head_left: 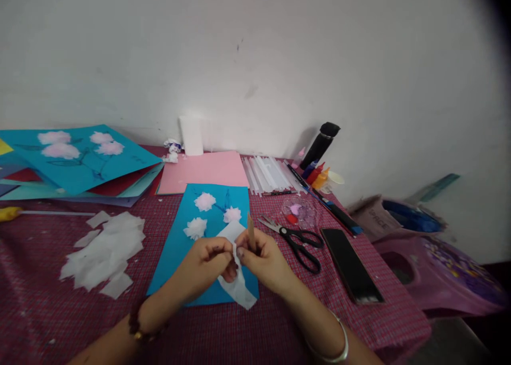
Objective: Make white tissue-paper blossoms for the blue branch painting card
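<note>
My left hand (215, 258) and my right hand (264, 256) are close together over a blue sheet (171, 264), pinching a piece of white tissue paper (239, 292) between them. Part of the tissue hangs below the fingers and part sticks out above. A flat, light-brown wooden stick (250, 231) stands upright in my right hand, its lower end hidden by the fingers. Tissue flowers (205, 201) in white and pale pink sit on the blue sheet, with dark drawn stems. To the left lies a pile of torn white tissue pieces (107, 250).
Black scissors (299, 242) and a phone (351, 266) lie to the right. Behind them are a clear palette (299, 210), white sticks (271, 174), paint bottles (320, 179) and a black flask (319, 144). Another flower picture (88, 165) tops stacked paper on the left.
</note>
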### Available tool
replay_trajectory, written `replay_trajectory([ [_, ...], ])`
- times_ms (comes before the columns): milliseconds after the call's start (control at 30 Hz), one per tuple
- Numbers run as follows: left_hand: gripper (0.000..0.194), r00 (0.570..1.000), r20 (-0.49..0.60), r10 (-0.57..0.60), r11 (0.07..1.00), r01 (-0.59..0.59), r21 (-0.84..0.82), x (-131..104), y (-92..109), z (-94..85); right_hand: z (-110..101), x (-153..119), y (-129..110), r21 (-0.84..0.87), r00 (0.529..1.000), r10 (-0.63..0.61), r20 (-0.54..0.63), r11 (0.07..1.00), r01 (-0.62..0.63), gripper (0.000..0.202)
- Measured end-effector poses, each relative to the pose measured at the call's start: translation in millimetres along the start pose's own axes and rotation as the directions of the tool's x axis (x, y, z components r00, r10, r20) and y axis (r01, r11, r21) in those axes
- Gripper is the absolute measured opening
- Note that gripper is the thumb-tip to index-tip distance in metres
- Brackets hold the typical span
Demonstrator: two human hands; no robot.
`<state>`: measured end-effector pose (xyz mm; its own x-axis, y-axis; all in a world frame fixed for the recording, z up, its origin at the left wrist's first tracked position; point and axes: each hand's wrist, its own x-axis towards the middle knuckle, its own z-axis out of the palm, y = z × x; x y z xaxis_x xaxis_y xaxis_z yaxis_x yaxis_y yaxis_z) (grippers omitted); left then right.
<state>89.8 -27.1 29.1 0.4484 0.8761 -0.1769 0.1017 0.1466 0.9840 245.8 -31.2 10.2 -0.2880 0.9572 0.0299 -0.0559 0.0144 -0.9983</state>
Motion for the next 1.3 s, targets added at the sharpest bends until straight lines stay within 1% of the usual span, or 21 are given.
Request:
replay_trajectory([
  [167,0.023,1.000,0.011,-0.023,0.995,0.022,0.102,1.0,0.8,-2.4,-0.8,-2.2,-2.1,-0.015,0.998,0.016,0.060,1.000,-0.015,0.008],
  [233,0.024,1.000,0.019,-0.018,0.994,0.016,0.104,1.0,-0.3,-3.4,-1.3,-2.3,-2.6,-0.011,0.997,0.024,0.075,1.000,-0.023,0.008],
  [433,0.022,0.998,0.036,-0.051,0.997,0.049,0.054,1.4,-1.7,-3.3,-4.2,-0.3,-4.2,-0.017,0.997,0.021,0.078,1.000,-0.019,0.008],
  [567,0.018,0.998,0.040,-0.051,0.999,0.050,0.017,1.2,-0.9,-3.5,-5.0,-1.2,-7.7,-0.007,0.995,0.020,0.099,1.000,-0.019,0.009],
  [667,0.013,0.998,0.052,-0.046,0.996,0.050,-0.076,1.3,-2.5,-5.7,-4.9,-2.6,-9.0,-0.025,0.995,0.006,0.104,1.000,-0.004,0.007],
  [767,0.014,0.997,0.059,-0.058,0.983,0.068,-0.173,1.8,-6.1,-7.3,-4.3,-3.3,-8.5,-0.045,0.993,0.013,0.114,0.999,-0.008,0.007],
  [867,0.016,0.995,0.057,-0.085,0.978,0.095,-0.184,2.7,-8.6,-7.0,-3.7,-3.4,-6.6,-0.047,0.992,0.030,0.120,0.999,-0.025,0.007],
  [967,0.014,0.992,0.064,-0.106,0.981,0.115,-0.156,3.2,-7.9,-6.4,-3.8,-3.2,-4.3,-0.020,0.991,0.035,0.128,0.999,-0.033,0.006],
  [1067,0.017,0.994,0.076,-0.085,0.991,0.092,-0.102,2.9,-4.4,-6.8,-4.9,-2.9,-3.6,0.017,0.989,0.034,0.141,0.999,-0.036,0.005],
  [1233,0.021,0.998,0.042,-0.039,0.992,0.034,0.120,0.5,2.2,-5.0,-5.9,-4.1,-7.5,0.098,0.980,0.038,0.195,0.994,-0.058,0.018],
  [1300,0.022,0.999,0.020,-0.027,0.982,0.023,0.187,-0.4,2.9,-3.1,-5.9,-4.5,-9.0,0.070,0.982,0.061,0.179,0.995,-0.075,0.020],
])
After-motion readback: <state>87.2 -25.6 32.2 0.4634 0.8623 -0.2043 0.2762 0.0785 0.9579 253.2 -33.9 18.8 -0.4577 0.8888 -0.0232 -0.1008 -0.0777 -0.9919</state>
